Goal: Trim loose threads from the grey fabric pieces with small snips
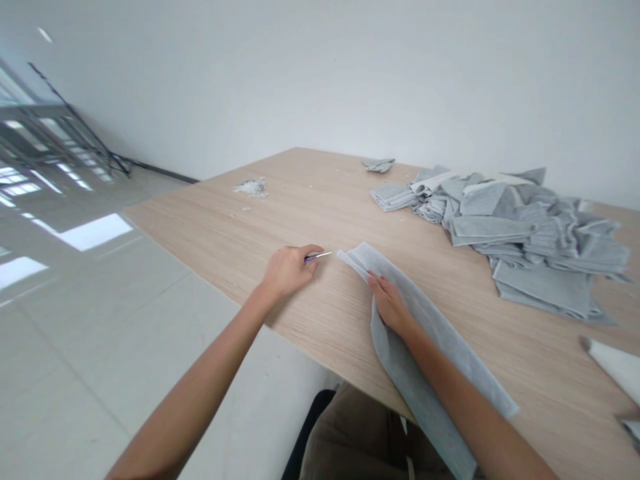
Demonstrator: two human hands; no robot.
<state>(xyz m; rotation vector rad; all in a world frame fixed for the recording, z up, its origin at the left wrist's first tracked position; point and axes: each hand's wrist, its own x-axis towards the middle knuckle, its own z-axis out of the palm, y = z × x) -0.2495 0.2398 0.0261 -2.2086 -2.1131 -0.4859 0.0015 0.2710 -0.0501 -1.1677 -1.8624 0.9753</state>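
My left hand [291, 270] is closed round a small tool [318, 256] with a dark purple handle and a thin, pointed metal blade. Its exact kind is too small to make out. The blade points right, just short of the tip of a long grey fabric piece [440, 327]. Pinched between the fingers of my right hand [388, 299], that fabric is folded near its upper end. One part lies along the table to the right, and another hangs over the front edge beneath my right forearm.
On the wooden table [320, 213], a big heap of grey fabric pieces [520, 227] covers the right side. White scraps [251, 187] lie at the far left, and a small folded cloth [379, 165] at the back. White wall behind; a black stand [116, 160] on the floor left.
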